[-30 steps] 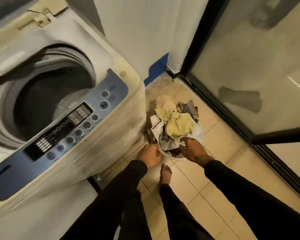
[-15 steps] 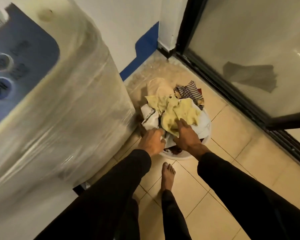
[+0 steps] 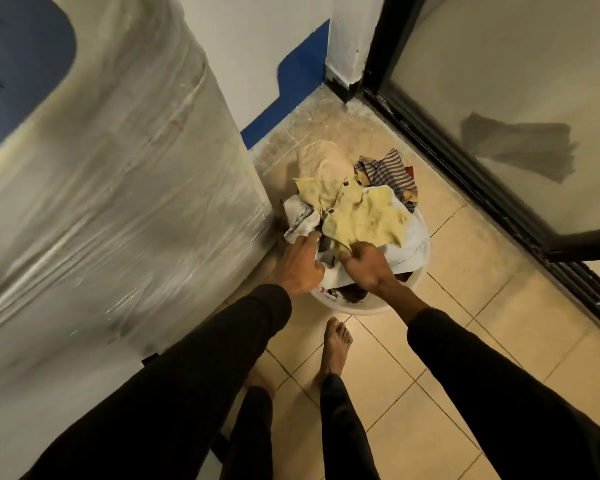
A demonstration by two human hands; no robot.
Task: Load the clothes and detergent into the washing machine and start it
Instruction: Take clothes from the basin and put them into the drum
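Note:
A white laundry basket [image 3: 368, 308] stands on the tiled floor beside the washing machine [image 3: 118, 188], heaped with clothes. A yellow garment [image 3: 357, 216] lies on top, with a white cloth [image 3: 300, 214] to its left, a beige piece [image 3: 321, 161] behind and a striped piece [image 3: 387, 173] at the back right. My left hand [image 3: 300, 265] grips the white cloth at the pile's near left. My right hand [image 3: 368, 268] is closed on the near edge of the yellow garment. The machine's drum is out of view.
The washing machine's side is wrapped in plastic film and fills the left half; a corner of its blue control panel [image 3: 18, 64] shows at top left. A dark-framed glass door [image 3: 499, 109] runs along the right. My bare feet [image 3: 336, 344] stand on beige tiles.
My head has dropped toward the basket, so the drum and buttons left the view. Both hands moved from the basket's near rim into the pile and closed on the cloth.

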